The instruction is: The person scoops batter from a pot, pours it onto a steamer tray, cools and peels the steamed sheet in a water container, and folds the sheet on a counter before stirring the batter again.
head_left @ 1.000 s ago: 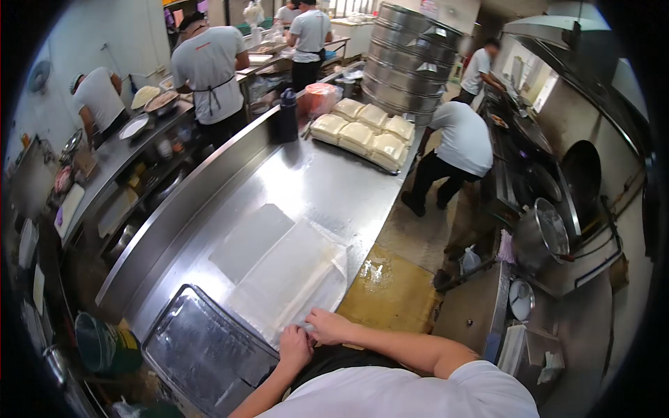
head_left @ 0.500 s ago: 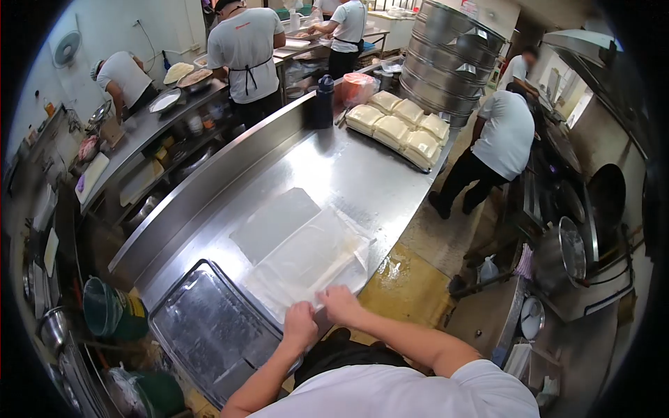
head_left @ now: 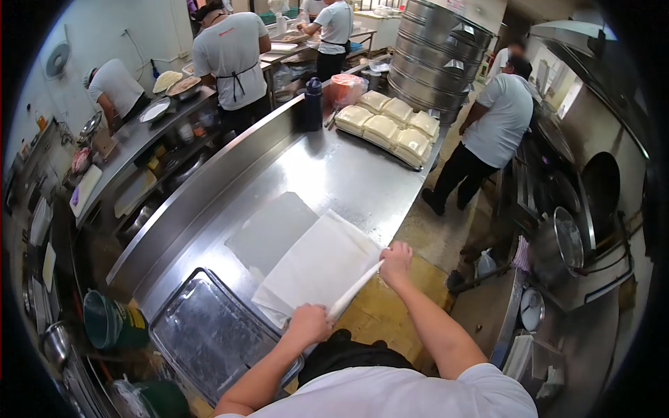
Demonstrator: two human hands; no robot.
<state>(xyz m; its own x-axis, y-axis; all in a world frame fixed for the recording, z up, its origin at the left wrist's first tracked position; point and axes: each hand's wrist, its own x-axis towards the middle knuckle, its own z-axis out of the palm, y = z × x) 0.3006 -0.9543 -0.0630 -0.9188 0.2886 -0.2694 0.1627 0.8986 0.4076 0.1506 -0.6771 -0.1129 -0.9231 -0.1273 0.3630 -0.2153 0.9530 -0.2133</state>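
Observation:
A thin white sheet, cloth-like or plastic, lies on the steel table, its near edge gathered into a narrow fold. My left hand is closed on the near left end of that edge. At the sheet's right corner, my right hand pinches the other end, slightly raised at the table's front edge. Beyond the sheet, a flat greyish translucent rectangle lies on the steel, partly covered by it. To the left of my left hand is a dark, wet-looking tray.
Several pale wrapped blocks sit on a tray at the table's far end. Near them stand a dark bottle, a red-and-white bag and tall stacked steamers. A person stands beyond the table's right edge. Green buckets are at left.
My hands have moved apart along the near edge, the right one going right and away from me. The sheet now looks flatter and stretched. The person at right has straightened up.

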